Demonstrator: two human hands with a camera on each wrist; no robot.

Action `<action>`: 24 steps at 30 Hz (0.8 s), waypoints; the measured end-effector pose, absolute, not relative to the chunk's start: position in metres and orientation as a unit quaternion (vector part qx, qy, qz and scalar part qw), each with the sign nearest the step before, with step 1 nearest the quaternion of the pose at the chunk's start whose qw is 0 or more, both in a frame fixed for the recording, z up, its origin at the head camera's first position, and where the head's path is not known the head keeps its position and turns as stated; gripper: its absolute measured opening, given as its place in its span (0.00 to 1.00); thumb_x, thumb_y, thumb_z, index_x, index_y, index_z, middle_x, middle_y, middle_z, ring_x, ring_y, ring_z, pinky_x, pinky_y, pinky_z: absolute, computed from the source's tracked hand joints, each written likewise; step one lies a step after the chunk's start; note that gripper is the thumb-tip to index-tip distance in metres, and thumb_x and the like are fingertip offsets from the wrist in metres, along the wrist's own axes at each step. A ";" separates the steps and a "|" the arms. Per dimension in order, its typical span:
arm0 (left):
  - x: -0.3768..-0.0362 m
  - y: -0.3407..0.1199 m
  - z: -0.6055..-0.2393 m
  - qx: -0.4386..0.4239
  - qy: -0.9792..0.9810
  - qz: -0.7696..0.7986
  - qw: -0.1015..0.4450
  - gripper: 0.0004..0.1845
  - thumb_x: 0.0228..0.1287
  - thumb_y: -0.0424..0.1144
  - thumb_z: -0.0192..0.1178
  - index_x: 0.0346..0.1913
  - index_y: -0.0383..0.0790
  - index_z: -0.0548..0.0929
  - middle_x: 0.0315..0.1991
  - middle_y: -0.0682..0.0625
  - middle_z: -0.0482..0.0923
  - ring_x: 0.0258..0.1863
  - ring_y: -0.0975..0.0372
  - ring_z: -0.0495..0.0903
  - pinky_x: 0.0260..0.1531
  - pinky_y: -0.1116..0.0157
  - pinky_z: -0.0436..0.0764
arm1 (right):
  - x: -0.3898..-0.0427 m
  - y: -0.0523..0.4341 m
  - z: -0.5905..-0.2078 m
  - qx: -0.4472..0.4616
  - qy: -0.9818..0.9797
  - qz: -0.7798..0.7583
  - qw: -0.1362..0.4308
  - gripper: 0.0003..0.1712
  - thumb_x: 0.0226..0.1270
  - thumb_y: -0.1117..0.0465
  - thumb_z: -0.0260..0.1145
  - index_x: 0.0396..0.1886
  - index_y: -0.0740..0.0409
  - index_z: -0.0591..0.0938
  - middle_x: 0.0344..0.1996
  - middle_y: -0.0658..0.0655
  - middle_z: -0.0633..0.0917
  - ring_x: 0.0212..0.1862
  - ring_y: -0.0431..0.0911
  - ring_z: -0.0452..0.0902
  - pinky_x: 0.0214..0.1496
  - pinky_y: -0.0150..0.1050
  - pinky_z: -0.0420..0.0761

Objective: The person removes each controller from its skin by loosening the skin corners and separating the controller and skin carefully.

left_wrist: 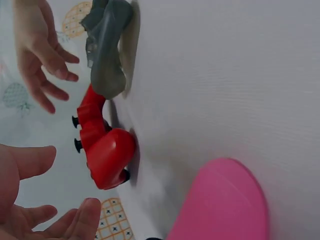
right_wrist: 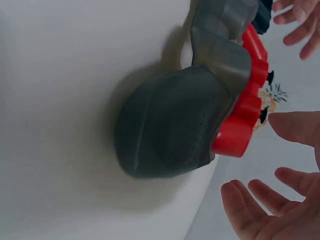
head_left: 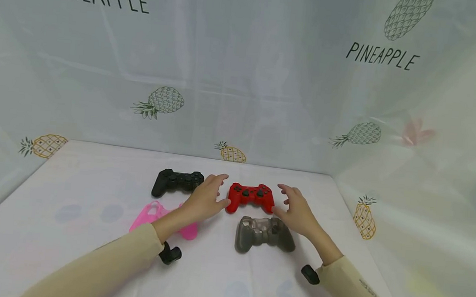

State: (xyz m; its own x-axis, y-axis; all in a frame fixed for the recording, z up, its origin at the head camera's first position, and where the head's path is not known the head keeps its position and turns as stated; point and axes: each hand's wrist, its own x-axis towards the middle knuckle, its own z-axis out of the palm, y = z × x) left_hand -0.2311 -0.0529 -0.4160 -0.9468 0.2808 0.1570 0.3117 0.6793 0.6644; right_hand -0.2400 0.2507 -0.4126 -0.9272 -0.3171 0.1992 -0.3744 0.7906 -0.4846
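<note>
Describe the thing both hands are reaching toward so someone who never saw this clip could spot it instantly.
On the white table, four controller-shaped things lie in two rows. In the far row, right of the black controller, the red controller lies between the open left hand and right hand. It is the only red one; the grey cover and pink cover are hollow shells.

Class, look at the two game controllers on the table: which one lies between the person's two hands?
The red controller. It sits between the left hand and right hand, both open beside it. The black controller lies outside them, beyond the left hand.
</note>
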 end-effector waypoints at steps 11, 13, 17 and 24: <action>-0.258 -0.023 -0.439 -0.127 -0.926 -0.354 -0.029 0.36 0.72 0.42 0.69 0.74 0.26 0.70 0.65 0.33 0.78 0.67 0.43 0.76 0.69 0.47 0.74 | -0.272 0.228 -0.428 0.177 -0.957 0.231 -0.003 0.41 0.69 0.61 0.73 0.76 0.68 0.69 0.63 0.72 0.79 0.57 0.63 0.80 0.60 0.60 0.82; -0.261 -0.020 -0.443 -0.126 -0.926 -0.356 -0.022 0.33 0.71 0.41 0.70 0.72 0.26 0.72 0.61 0.33 0.80 0.63 0.44 0.79 0.67 0.48 0.76 | -0.274 0.227 -0.430 0.177 -0.958 0.226 -0.002 0.39 0.68 0.62 0.73 0.75 0.69 0.70 0.62 0.73 0.80 0.59 0.64 0.79 0.62 0.62 0.80; -0.265 -0.015 -0.447 -0.120 -0.926 -0.359 -0.010 0.31 0.71 0.39 0.70 0.71 0.28 0.74 0.57 0.36 0.82 0.59 0.47 0.80 0.63 0.48 0.78 | -0.276 0.228 -0.433 0.162 -0.960 0.227 -0.002 0.38 0.68 0.64 0.72 0.75 0.69 0.71 0.63 0.72 0.80 0.61 0.64 0.79 0.65 0.62 0.79; -0.268 -0.008 -0.448 -0.122 -0.920 -0.372 0.000 0.31 0.70 0.38 0.70 0.71 0.29 0.75 0.54 0.38 0.82 0.55 0.48 0.81 0.60 0.49 0.79 | -0.278 0.233 -0.433 0.151 -0.961 0.233 0.000 0.38 0.68 0.64 0.71 0.75 0.69 0.70 0.65 0.73 0.79 0.63 0.66 0.77 0.66 0.63 0.77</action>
